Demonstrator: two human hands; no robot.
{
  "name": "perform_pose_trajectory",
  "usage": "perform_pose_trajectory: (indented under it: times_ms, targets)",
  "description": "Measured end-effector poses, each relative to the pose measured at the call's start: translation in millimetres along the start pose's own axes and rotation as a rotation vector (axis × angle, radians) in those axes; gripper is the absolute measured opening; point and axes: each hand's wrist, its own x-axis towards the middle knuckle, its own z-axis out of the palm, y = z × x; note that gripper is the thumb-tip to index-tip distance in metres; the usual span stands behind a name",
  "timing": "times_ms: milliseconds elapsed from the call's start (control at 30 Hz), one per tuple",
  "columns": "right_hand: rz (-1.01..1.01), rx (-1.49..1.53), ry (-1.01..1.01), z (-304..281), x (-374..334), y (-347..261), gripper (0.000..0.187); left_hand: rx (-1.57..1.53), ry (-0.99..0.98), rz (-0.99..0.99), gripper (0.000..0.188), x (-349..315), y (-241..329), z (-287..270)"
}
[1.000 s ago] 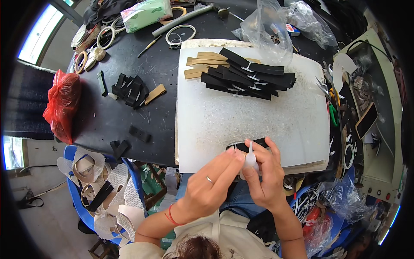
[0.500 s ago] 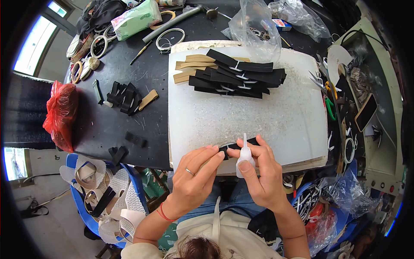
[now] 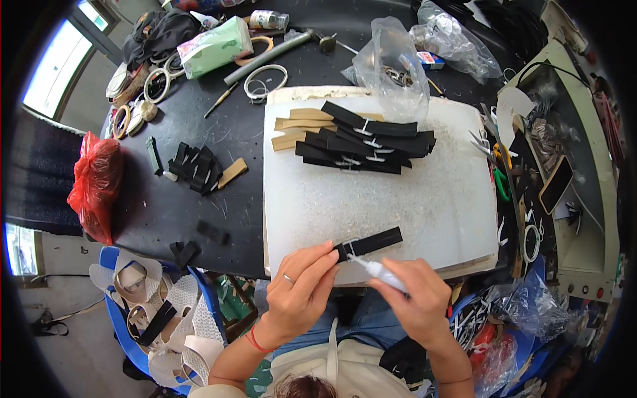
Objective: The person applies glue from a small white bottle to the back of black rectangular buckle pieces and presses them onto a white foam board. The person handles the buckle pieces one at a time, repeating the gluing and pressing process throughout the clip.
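At the near edge of the white board (image 3: pixel 332 202), my left hand (image 3: pixel 298 285) pinches one end of a black strap (image 3: pixel 381 241) with its fingertips. A thin pale buckle (image 3: pixel 352 244) sits across that strap close to my fingers. Closed around a small white squeeze bottle (image 3: pixel 386 274) is my right hand (image 3: pixel 421 295). The bottle lies tilted, its narrow nozzle reaching left to the strap just below the buckle; whether anything comes out is too small to see. Farther up the board lies a pile of black straps (image 3: pixel 378 144) with pale buckles, overlapping several tan straps (image 3: pixel 286 142).
Loose black pieces (image 3: pixel 196 166) and a red plastic bag (image 3: pixel 96 189) lie on the table's left. A clear bag (image 3: pixel 398 69) stands behind the board. Scissors (image 3: pixel 479 144) and a phone (image 3: pixel 556 186) are at right. A blue basket (image 3: pixel 121 331) holds beige shoe parts.
The bottle has tipped from upright to slanting, its nozzle now down at the strap. My right hand has let go of the strap and shifted right and nearer; the view has shifted slightly.
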Motion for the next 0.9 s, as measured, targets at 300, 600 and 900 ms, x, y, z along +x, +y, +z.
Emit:
perform_pose_trajectory:
  times_ms: [300,600,900]
  targets:
    - [0.066,-0.128,-0.029,-14,5,-1,0.036,0.009,0.004,0.015,0.031,0,-1,0]
    - [0.188,-0.027,0.019,-14,2,-5,0.033,-0.006,0.011,0.027,0.029,-1,-2,0]
    - [0.223,0.225,0.131,6,-11,11,0.026,-0.014,0.008,0.026,0.029,-1,-1,1]
